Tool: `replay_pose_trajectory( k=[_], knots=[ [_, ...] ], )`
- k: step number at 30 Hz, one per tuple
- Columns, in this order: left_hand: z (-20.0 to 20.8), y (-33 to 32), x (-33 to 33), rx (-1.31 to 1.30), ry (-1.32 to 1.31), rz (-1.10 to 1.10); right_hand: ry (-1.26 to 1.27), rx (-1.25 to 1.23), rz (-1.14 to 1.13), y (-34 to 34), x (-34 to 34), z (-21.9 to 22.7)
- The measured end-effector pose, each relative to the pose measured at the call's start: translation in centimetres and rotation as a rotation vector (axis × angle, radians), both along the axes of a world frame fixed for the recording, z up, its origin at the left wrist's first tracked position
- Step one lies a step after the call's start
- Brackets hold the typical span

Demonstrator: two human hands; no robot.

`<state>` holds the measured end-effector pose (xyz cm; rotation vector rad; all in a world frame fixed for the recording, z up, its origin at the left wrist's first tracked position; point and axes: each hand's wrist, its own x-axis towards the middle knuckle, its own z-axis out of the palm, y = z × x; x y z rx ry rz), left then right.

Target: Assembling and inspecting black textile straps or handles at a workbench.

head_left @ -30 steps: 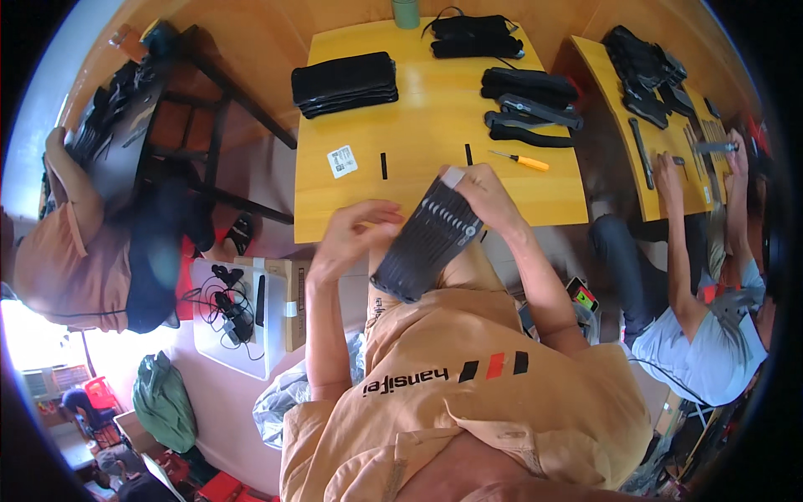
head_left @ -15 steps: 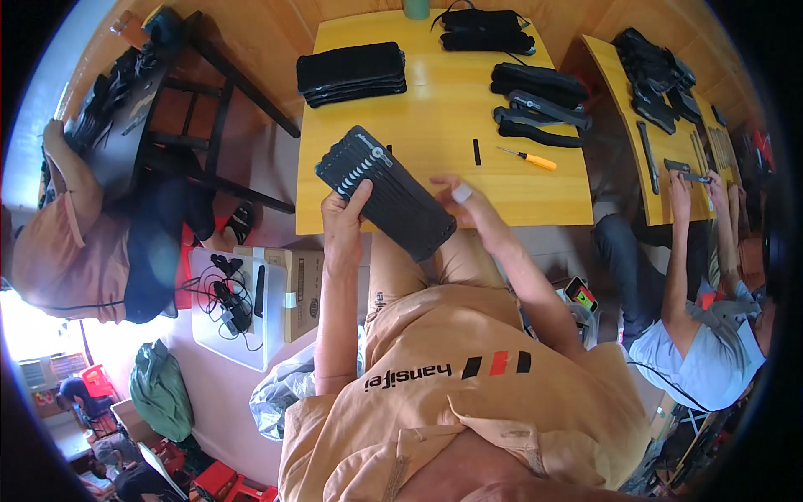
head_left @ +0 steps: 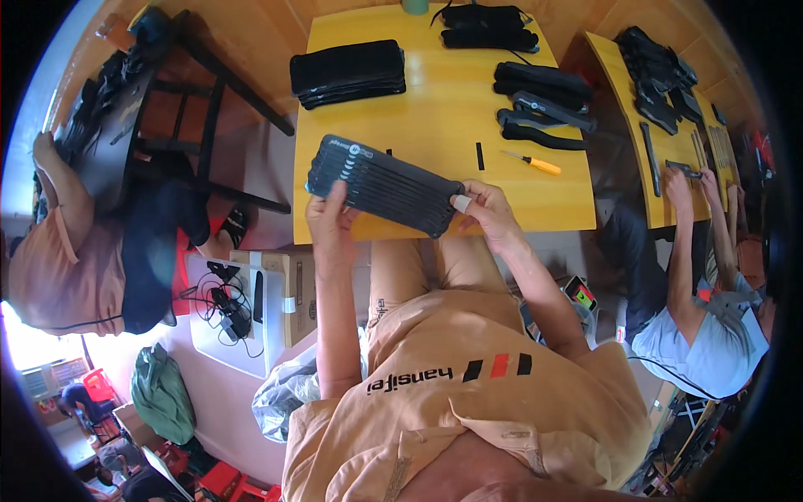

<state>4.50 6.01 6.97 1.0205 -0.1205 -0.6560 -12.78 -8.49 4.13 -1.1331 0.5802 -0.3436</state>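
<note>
A fanned stack of flat black strips (head_left: pixel 389 188) with pale printed marks is held up above the near edge of the yellow table (head_left: pixel 435 125). My left hand (head_left: pixel 329 222) grips its left end, thumb on top. At the other end, my right hand (head_left: pixel 489 219) pinches the stack's corner; a white wrap is around its thumb. The fingers beneath the stack are partly hidden. Beyond it on the table lies a neat pile of black padded pieces (head_left: pixel 347 74).
An orange-handled screwdriver (head_left: pixel 539 165) and a short black strip (head_left: pixel 480 156) lie on the table's right half. Behind them are black padded bundles (head_left: pixel 544 84). To my right, a co-worker's hands (head_left: pixel 690 180) hold a dark piece. A white bin (head_left: pixel 234 322) with cables stands at left.
My right hand has come in and taken hold of the stack's right end. The stack has turned closer to level, its right end rising. The co-worker's hands at right have shifted slightly.
</note>
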Motion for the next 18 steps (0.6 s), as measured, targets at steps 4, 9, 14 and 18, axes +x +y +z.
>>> replay_pose_trajectory(
  k=[4,9,14,18],
  knots=[
    [-0.6,1.3,4.2,-0.029,-0.071,-0.121,0.043,-0.123,0.019,-1.9,1.7,0.5],
    [0.3,-0.6,8.2,0.230,-0.173,-0.072,0.057,-0.226,-0.035,-5.2,5.9,2.3],
    [1.0,-5.1,15.9,0.286,-0.337,-0.047,0.009,-0.314,-0.069,-9.9,13.0,3.6],
    [1.4,-9.1,21.3,0.367,-0.554,0.042,0.068,-0.364,-0.126,-13.4,18.5,3.3]
  ],
)
